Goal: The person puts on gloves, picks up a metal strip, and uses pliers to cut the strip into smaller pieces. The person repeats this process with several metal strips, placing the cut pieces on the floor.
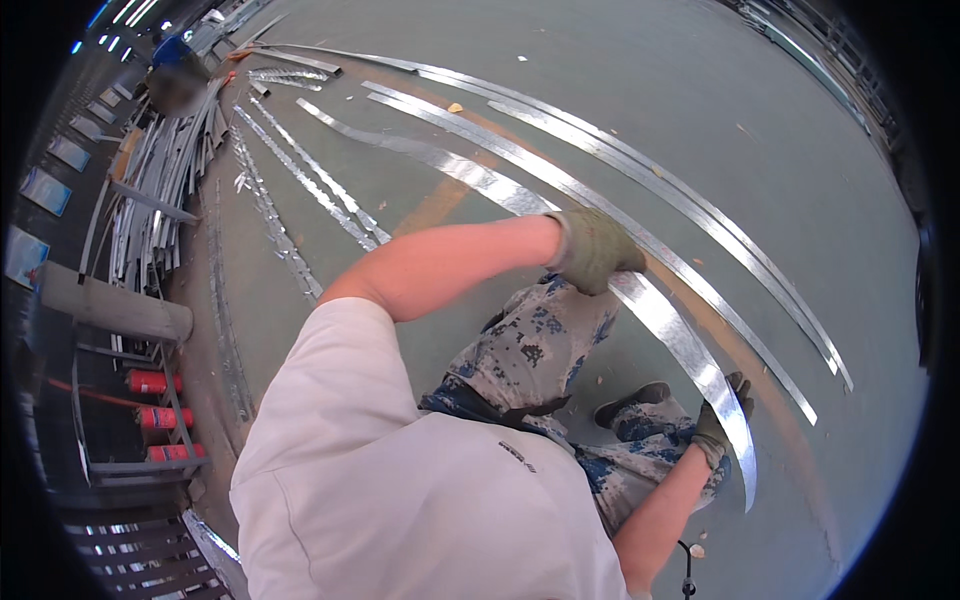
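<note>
A long, thin, shiny sheet-metal strip [665, 310] runs across in front of me, its far end trailing away to the upper left. My left hand [600, 250], in a green-grey work glove, is closed round the strip's middle part. Close to the strip's near end, my right hand [715, 430], gloved too, grips it with the fingertips showing at the far edge and part of the palm hidden behind the metal. The near end sticks out past my right hand and bends downward.
More flat metal strips [600, 190] lie along the floor beyond. Crumpled silvery strips [300, 165] are at the left. Stacked metal profiles [160, 190] stand by the left wall, above several red cylinders [165, 419] in a frame. Another person [175, 75] is at the far upper left.
</note>
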Demonstrator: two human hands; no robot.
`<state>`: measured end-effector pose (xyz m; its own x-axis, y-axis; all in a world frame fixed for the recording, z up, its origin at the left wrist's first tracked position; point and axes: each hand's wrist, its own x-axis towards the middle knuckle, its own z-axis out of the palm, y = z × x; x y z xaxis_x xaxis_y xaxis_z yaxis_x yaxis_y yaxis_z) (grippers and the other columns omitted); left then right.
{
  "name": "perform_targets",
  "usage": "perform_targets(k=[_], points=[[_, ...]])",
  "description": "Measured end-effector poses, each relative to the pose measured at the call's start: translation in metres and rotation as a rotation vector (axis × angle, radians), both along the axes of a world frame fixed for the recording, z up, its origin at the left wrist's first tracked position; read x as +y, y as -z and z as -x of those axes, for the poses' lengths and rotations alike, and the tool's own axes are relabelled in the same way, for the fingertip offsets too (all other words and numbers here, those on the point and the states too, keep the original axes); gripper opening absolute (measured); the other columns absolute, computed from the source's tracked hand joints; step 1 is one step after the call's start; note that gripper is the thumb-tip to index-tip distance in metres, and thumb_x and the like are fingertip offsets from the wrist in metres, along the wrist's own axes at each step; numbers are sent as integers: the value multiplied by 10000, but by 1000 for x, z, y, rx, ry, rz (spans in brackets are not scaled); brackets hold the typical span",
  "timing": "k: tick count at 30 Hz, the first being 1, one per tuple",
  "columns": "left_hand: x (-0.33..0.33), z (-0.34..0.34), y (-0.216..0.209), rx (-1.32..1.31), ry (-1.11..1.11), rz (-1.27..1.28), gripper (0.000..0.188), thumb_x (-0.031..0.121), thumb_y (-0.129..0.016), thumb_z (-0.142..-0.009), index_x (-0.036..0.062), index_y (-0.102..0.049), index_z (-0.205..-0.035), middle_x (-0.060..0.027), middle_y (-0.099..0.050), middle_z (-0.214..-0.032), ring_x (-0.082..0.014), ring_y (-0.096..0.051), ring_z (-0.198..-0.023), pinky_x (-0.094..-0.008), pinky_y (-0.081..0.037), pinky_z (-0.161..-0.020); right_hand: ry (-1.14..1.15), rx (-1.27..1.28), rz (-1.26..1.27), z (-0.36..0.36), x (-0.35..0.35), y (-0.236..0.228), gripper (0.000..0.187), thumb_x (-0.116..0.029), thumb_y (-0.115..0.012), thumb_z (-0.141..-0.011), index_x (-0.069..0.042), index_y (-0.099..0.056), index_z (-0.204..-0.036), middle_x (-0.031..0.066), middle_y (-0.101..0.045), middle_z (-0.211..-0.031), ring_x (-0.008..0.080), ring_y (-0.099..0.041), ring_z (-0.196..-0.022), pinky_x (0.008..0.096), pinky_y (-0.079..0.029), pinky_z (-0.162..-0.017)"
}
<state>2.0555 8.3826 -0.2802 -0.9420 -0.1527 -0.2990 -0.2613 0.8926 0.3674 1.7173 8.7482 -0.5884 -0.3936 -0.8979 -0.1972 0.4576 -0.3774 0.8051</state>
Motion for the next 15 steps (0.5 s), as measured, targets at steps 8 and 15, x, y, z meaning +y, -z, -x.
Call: perform_targets(k=[8,15], points=[[-29,-40,22,-24,-84,-104,149,65,-670,-772,66,-608,-908,-97,-643,-806,-291,-641,-778,-436,-498,-721,194,862,-721,-68,-51,-97,405,-247,-633,-1033,49,-629,-1309,245,-619,-1362,327,-598,-1255,425,-523,-1082],[-73,-80,39,-34,-182,-126,186,28,-674,-783,57,-623,-959,-97,-655,-853,-292,-648,-816,-422,-504,-723,462,1153,-335,-29,39,-127,431,-92,-429,-1034,82,-557,-1406,238,-561,-1461,344,-536,-1375,502,-380,-1205]])
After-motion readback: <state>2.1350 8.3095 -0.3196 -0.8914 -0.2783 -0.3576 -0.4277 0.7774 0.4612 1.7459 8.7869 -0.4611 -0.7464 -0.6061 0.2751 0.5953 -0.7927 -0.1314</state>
